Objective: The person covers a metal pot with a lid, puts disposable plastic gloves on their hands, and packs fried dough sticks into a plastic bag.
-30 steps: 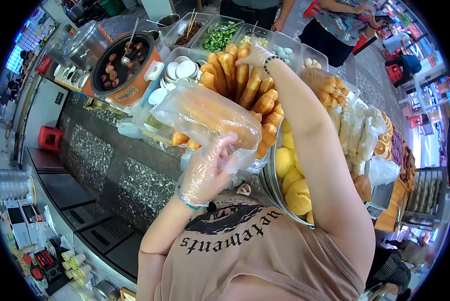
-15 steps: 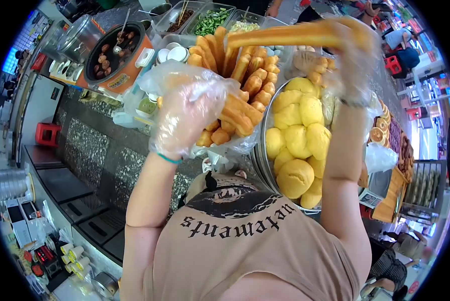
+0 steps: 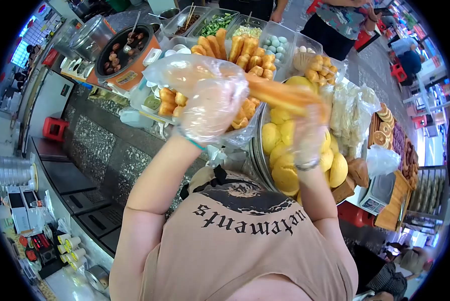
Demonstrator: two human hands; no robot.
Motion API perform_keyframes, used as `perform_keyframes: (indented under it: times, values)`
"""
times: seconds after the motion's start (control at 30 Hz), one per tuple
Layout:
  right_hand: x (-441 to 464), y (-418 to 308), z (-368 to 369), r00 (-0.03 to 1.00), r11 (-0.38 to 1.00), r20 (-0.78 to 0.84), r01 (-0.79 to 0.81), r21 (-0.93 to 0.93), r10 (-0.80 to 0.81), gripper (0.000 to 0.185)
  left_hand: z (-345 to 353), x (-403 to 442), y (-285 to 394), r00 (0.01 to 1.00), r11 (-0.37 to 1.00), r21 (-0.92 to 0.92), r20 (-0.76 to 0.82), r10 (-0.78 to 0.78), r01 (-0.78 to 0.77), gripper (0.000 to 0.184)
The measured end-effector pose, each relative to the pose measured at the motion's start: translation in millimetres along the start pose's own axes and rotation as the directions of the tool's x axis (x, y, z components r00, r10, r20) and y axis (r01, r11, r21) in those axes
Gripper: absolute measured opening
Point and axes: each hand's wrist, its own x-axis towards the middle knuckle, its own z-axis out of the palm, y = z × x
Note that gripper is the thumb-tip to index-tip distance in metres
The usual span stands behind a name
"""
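Observation:
My left hand (image 3: 212, 103), in a clear plastic glove, grips a clear plastic bag (image 3: 172, 70) with fried dough sticks inside. A long fried dough stick (image 3: 275, 93) reaches from the bag's open end across to my right hand (image 3: 310, 130). Gloved and blurred, my right hand is closed round the stick's other end, over the yellow buns (image 3: 285, 173). Behind and below my left hand stand more dough sticks (image 3: 247, 47) in a plastic-lined container.
An orange pot (image 3: 127, 75) of dark eggs stands at the upper left. Tubs of cucumber (image 3: 217, 24) and pale eggs (image 3: 274, 47) line the far edge. Two people stand beyond them. Bagged food (image 3: 350, 113) and a scale (image 3: 378, 193) are on the right.
My right hand reached to the dough sticks, lifted a long one and swung it right, then brought it down and in towards the bag. My left hand moved up and kept the bag.

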Motion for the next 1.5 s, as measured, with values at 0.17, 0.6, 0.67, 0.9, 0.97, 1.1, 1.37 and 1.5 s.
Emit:
perform_keyframes:
  times: [0.17, 0.6, 0.67, 0.9, 0.97, 1.1, 1.37, 1.5]
  values:
    - [-3, 54, 37, 0.679, 0.366, 0.731, 0.665, -0.651, 0.068, 0.069, 16, 24, 20, 0.992, 0.984, -0.140, 0.038, 0.117, -0.111, 0.028]
    - [128, 13, 123, 0.641, 0.797, 0.504, -0.317, -0.514, 0.579, 0.073, -120, 141, 21, 0.938, 0.885, 0.337, 0.241, 0.247, -0.320, 0.011]
    - [133, 3, 118, 0.667, 0.790, 0.451, -0.372, -0.488, 0.593, 0.067, -126, 149, -20, 0.969, 0.970, -0.012, 0.042, 0.244, -0.244, 0.010]
    - [145, -49, 113, 0.543, 0.512, 0.302, -0.287, -0.810, 0.783, 0.048, -148, 199, -143, 0.541, 0.017, -0.696, 0.572, 0.616, 0.718, 0.024]
    - [141, -51, 116, 0.582, 0.588, 0.421, -0.126, -0.799, 0.696, 0.055, -148, 209, -152, 0.699, -0.014, -0.783, 0.547, 0.461, 0.622, 0.024]
    - [143, -75, 127, 0.509, 0.572, 0.630, 0.292, -0.767, 0.586, 0.048, -175, 166, -36, 0.931, 0.235, -0.931, 0.204, -0.303, 0.280, 0.016]
    - [144, -149, 163, 0.681, 0.184, 0.724, 0.730, -0.658, -0.110, 0.021, -177, 226, -105, 0.963, 0.284, -0.920, 0.252, -0.096, 0.269, 0.026]
    - [192, -168, 155, 0.416, -0.620, 0.904, 0.685, -0.382, -0.098, 0.021, -167, 255, -88, 0.966, 0.387, -0.889, 0.258, -0.021, 0.246, 0.024]
